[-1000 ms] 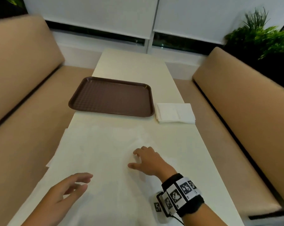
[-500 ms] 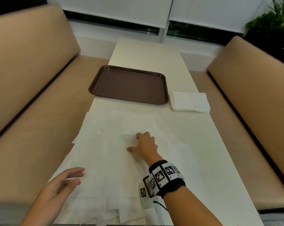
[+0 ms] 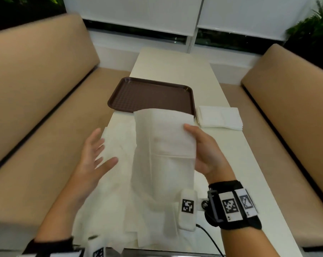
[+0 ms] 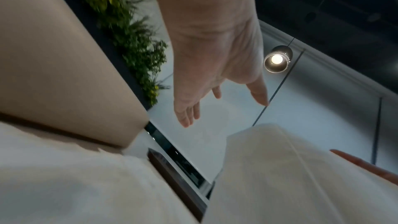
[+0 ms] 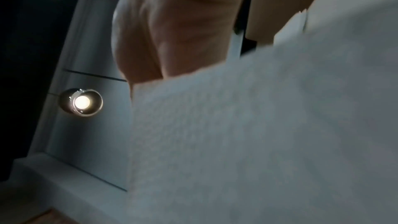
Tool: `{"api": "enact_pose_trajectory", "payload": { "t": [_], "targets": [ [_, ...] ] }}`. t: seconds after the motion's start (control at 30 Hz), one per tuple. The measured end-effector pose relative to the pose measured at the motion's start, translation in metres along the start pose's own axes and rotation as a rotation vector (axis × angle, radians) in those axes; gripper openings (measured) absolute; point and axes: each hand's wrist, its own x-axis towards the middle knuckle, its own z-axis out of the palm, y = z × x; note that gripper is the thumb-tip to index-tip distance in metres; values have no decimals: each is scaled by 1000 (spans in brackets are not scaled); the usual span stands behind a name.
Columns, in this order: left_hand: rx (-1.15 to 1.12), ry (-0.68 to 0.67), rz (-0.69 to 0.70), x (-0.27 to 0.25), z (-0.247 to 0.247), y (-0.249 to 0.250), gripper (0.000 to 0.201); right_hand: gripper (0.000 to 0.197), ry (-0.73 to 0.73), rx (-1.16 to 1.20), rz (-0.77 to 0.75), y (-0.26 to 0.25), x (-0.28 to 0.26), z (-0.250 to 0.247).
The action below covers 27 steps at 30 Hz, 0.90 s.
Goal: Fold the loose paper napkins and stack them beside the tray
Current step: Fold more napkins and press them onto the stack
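My right hand (image 3: 197, 145) holds a large white paper napkin (image 3: 164, 151) lifted off the table, thumb on its front face near the right edge. The sheet hangs down in front of me and covers the near edge of the brown tray (image 3: 151, 93). My left hand (image 3: 97, 151) hovers open, palm up, to the left of the lifted napkin, touching nothing; its straight fingers (image 4: 187, 117) show in the left wrist view. Several loose napkins (image 3: 112, 210) lie spread on the table below. A stack of folded napkins (image 3: 220, 117) sits right of the tray. In the right wrist view the napkin (image 5: 258, 134) hides my fingers.
The narrow cream table (image 3: 171, 60) runs away from me between two tan benches (image 3: 36, 86) (image 3: 290, 86). Plants (image 3: 312, 28) stand behind the right bench. A window with white blinds (image 3: 134, 13) closes the far end.
My right hand has lifted one napkin off the loose pile and raised it upright. My left hand has come up from the table's near left edge, turned palm up.
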Motion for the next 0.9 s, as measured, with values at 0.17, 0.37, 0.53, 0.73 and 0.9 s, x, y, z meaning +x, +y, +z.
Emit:
{"api": "enact_pose_trajectory", "payload": {
  "t": [0.17,0.37,0.53,0.73,0.9],
  "targets": [
    [-287,-355,-137,37,39,6,125,31,53,-10,-128,-26,-20,-11],
    [-353,-245,-143,47,73,14,103,49,157,-239,-200,-32,-29,-48],
    [-408,-158,-113,49,86,17,74,49,95,-393,-237,-30,-38,-61],
    [-254,-182,-138,52,122,6,52,49,15,-329,-249,-17,-28,-54],
    [-469,-192,-205,53,117,5,42,44,83,-329,-261,-16,-27,-55]
  ]
}}
